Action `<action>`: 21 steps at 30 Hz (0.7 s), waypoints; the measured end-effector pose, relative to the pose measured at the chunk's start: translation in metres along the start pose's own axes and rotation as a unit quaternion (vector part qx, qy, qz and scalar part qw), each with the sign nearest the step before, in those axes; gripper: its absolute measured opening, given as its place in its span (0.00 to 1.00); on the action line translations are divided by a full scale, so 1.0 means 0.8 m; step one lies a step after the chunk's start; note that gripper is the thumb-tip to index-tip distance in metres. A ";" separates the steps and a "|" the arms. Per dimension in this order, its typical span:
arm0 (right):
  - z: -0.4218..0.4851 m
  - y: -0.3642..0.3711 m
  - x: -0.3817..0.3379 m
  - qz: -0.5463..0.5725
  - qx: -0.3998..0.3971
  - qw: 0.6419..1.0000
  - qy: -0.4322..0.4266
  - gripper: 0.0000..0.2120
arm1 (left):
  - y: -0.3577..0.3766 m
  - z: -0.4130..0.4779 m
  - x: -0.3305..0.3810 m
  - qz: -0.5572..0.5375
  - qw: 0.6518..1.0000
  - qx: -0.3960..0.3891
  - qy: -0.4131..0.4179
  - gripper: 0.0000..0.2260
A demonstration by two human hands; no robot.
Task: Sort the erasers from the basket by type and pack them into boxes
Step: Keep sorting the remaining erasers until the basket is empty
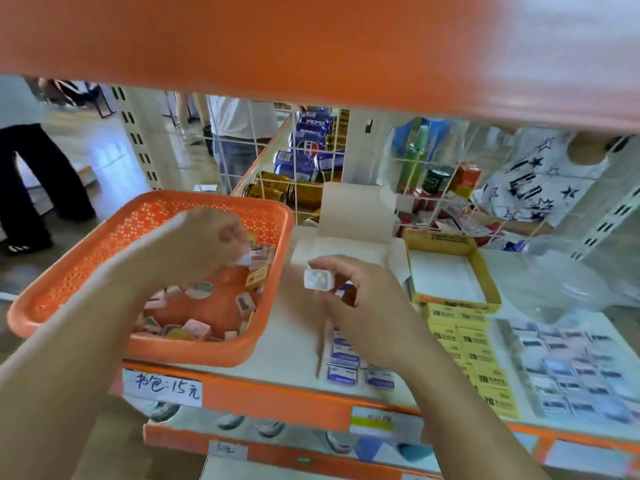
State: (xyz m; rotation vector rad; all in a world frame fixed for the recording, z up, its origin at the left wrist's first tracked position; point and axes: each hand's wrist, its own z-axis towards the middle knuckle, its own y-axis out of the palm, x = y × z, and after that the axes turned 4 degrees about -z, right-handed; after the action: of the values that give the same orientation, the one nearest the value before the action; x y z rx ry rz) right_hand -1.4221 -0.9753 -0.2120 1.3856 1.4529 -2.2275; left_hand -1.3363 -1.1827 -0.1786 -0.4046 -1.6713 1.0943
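A white shop shelf [287,355] with an orange front edge carries the work, and a wire grid behind it shows drink cans. At the left stands an orange perforated plastic basket [145,216] with loose wrapped erasers [195,329] scattered across its floor. The left hand [204,240] hovers over the basket with its fingers curled, pinching a small pale eraser [244,259] at the fingertips, though motion blurs it. The right hand [360,306] holds a white rectangular eraser [318,279] between thumb and fingers, just in front of an open white cardboard box [349,245]. Beside that box sits a yellow cardboard box [483,271]. Nearer the shelf edge lie rows of blue-and-white erasers [343,358] and yellow erasers [479,358] — side by side.
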 end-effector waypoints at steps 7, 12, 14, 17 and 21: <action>-0.018 -0.037 0.042 0.048 0.103 0.993 0.022 0.10 | 0.045 -0.027 0.103 -0.198 0.971 0.058 0.122 0.05; -0.054 -0.079 0.088 0.081 0.158 0.982 0.062 0.15 | 0.100 -0.025 0.152 -0.278 0.951 -0.011 0.137 0.08; -0.073 -0.096 0.104 0.088 0.171 0.978 0.075 0.17 | 0.123 -0.023 0.169 -0.296 0.945 -0.046 0.135 0.10; -0.099 -0.119 0.124 0.101 0.176 0.974 0.100 0.12 | 0.159 -0.020 0.194 -0.299 0.943 -0.073 0.128 0.12; -0.126 -0.147 0.151 0.079 0.192 0.970 0.123 0.04 | 0.202 -0.018 0.222 -0.302 0.941 -0.086 0.125 0.08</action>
State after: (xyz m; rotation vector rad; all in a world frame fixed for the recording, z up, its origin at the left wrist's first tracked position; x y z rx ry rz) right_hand -1.4933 -0.7938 -0.2370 1.8795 0.9512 -2.3851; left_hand -1.4326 -0.9640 -0.2072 -0.1124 -1.5160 0.4248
